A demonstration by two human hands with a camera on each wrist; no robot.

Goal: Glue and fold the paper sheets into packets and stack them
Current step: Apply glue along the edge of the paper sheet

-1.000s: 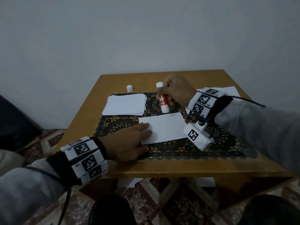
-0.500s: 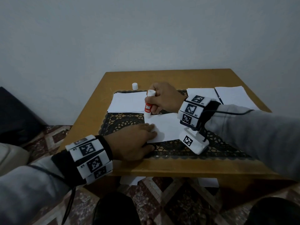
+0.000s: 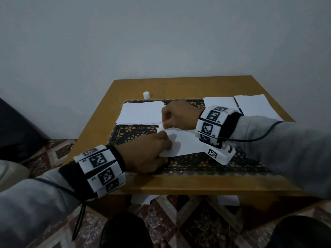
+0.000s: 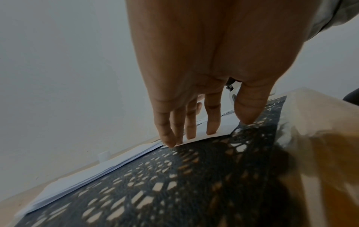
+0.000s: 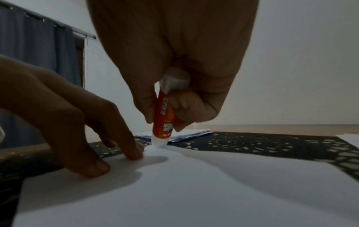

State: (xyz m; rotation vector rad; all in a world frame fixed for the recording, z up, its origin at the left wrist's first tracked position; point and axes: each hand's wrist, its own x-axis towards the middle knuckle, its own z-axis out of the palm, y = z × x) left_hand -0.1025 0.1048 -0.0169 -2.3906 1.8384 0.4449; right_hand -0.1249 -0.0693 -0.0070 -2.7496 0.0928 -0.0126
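A white paper sheet (image 3: pixel 186 143) (image 5: pixel 194 184) lies on the dark lace mat (image 3: pixel 197 161). My left hand (image 3: pixel 148 153) (image 4: pixel 192 127) presses its near-left edge flat with straight fingers (image 5: pixel 134 152). My right hand (image 3: pixel 179 115) (image 5: pixel 174 107) grips a red glue stick (image 5: pixel 162 121), held tip down. The white tip touches the sheet's far-left corner (image 3: pixel 161 127). A stack of folded white packets (image 3: pixel 141 113) (image 4: pixel 97 167) sits on the mat at the far left.
The glue stick's white cap (image 3: pixel 146 95) stands on the wooden table (image 3: pixel 179 86) behind the stack. Two more paper sheets (image 3: pixel 254 106) lie at the far right. A grey wall rises behind the table. Patterned floor and my knees lie below the front edge.
My right hand carried the glue stick from upright at the mat's middle down and left, tipping it until its tip met the sheet's far-left corner. The left hand stayed on the sheet.
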